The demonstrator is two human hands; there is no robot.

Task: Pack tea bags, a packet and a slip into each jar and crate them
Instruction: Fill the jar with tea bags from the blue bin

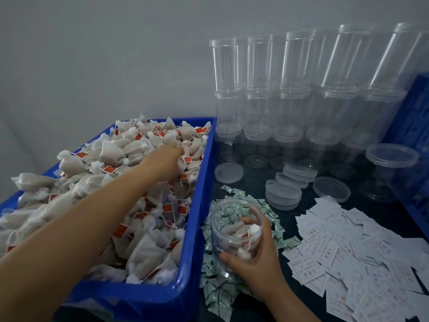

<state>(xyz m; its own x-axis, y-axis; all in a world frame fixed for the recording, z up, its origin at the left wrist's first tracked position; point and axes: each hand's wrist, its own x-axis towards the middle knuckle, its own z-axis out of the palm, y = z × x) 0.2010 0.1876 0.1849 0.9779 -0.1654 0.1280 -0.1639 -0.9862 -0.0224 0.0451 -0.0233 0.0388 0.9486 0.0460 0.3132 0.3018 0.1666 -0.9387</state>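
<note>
While the right hand [253, 256] grips the jar [235, 231], fetch more bags [111, 182].
Left hand [170, 159], at eleven o'clock from the jar, looks curled on bags; best lift a few cleanly, strings untangled.

The left hand's [168, 162] fingertips are buried among tea bags [111, 173].

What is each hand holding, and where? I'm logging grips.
Right hand grips the clear plastic jar round its lower side wall. Left hand reaches into white tea bags; its hold cannot be told.
</note>
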